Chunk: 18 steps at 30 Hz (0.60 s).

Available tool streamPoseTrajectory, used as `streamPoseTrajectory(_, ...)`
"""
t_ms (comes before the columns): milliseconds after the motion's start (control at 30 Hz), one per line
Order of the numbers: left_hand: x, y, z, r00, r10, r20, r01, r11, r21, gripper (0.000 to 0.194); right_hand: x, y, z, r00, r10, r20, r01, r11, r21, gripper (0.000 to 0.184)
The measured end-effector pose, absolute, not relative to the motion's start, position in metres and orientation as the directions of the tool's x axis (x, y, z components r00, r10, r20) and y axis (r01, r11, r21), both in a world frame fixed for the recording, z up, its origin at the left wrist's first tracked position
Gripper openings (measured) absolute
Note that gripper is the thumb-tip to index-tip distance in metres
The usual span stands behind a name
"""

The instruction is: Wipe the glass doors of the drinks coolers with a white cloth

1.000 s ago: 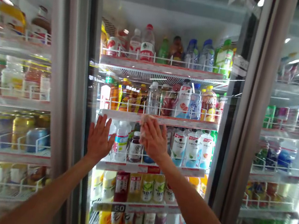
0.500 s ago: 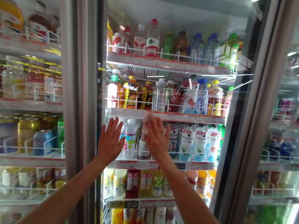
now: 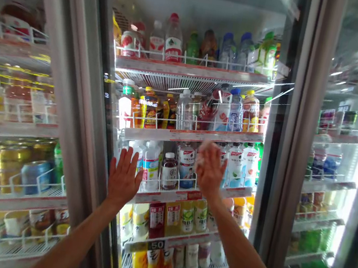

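My left hand (image 3: 124, 177) lies flat with fingers spread against the glass door (image 3: 201, 0) of a drinks fridge, near the door's left frame. To its right, my right hand (image 3: 211, 171) is raised to the same glass, pressing a pale, crumpled cloth (image 3: 203, 153) under its fingers. The cloth is blurred and partly hidden by the hand, so its material is hard to make out. Behind the glass, between both hands, stand a dark bottle with a white cap (image 3: 169, 172) and a clear bottle with a pink and green label (image 3: 150, 166).
Shelves of bottles fill the fridge behind the door, with a price rail (image 3: 196, 69) under the top row. A metal door frame (image 3: 66, 87) rises on the left and another frame (image 3: 303, 127) on the right. Cans (image 3: 9, 160) show through the neighbouring left door.
My right hand has slid to the right across the glass with the cloth. My left hand stays flat by the left frame. The view has shifted slightly.
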State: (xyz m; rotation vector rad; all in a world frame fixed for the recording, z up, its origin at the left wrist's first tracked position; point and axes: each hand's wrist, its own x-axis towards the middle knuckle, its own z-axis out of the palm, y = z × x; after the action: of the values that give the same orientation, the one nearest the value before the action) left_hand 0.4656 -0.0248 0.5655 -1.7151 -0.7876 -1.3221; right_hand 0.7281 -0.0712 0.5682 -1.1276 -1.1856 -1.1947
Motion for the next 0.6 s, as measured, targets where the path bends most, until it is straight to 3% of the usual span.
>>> streamPoseTrajectory(67, 0.466, -0.024, 0.565, 0.249, 0.006, 0.968, 0.850, -0.481, -0.216, 0.067, 0.761, -0.074, 0.580, 0.257, -0.128, 0.958, 0.966, 0.012, -0.258, 0.053)
streamPoseTrajectory(133, 0.466, -0.023, 0.566, 0.237, 0.026, 0.971, 0.848, -0.494, -0.194, 0.066, 0.758, -0.074, 0.585, 0.324, -0.134, 0.937, 0.946, 0.016, -0.325, 0.054)
streamPoseTrajectory(167, 0.465, -0.022, 0.566, 0.231, 0.037, 0.972, 0.847, -0.500, -0.183, 0.066, 0.744, -0.073, 0.584, 0.269, -0.101, 0.958, 0.963, 0.032, -0.267, 0.054)
streamPoseTrajectory(300, 0.468, -0.026, 0.562, 0.207, 0.059, 0.977, 0.842, -0.519, -0.147, 0.065, 0.685, -0.070, 0.560, -0.223, 0.086, 0.971, 0.966, 0.154, 0.208, 0.051)
streamPoseTrajectory(367, 0.473, -0.031, 0.552, 0.219, 0.061, 0.974, 0.834, -0.529, -0.155, 0.065, 0.700, -0.074, 0.552, -0.237, 0.088, 0.967, 0.966, 0.129, 0.225, 0.050)
streamPoseTrajectory(433, 0.479, -0.036, 0.538, 0.262, 0.070, 0.963, 0.820, -0.542, -0.184, 0.066, 0.745, -0.080, 0.553, -0.038, 0.040, 0.998, 0.999, 0.040, 0.037, 0.050)
streamPoseTrajectory(533, 0.487, -0.037, 0.519, 0.292, 0.075, 0.953, 0.812, -0.546, -0.206, 0.069, 0.806, -0.085, 0.562, 0.370, -0.087, 0.925, 0.927, -0.036, -0.374, 0.052)
streamPoseTrajectory(600, 0.490, -0.034, 0.513, 0.268, 0.076, 0.960, 0.819, -0.543, -0.186, 0.070, 0.806, -0.085, 0.563, 0.448, -0.132, 0.884, 0.891, -0.021, -0.454, 0.053)
